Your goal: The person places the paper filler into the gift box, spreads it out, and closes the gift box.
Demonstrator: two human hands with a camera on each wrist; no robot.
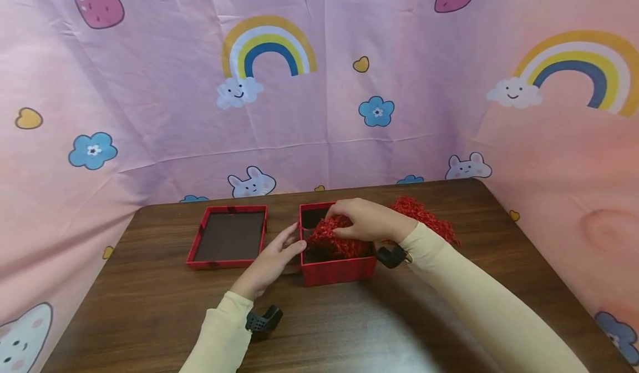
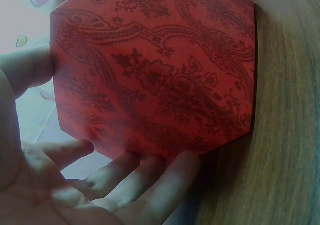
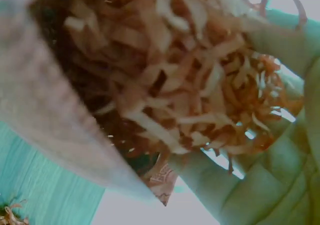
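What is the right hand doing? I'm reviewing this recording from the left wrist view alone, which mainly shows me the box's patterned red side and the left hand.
Observer: The right hand holds a clump of red shreds at the open top of the red box.
Operator: Are there more shreds outside the box?
Observer: Yes, a loose heap lies on the table, to the box's right.
Operator: And on the box's other side?
Observer: A shallow red-rimmed tray lies there, its dark interior facing up.
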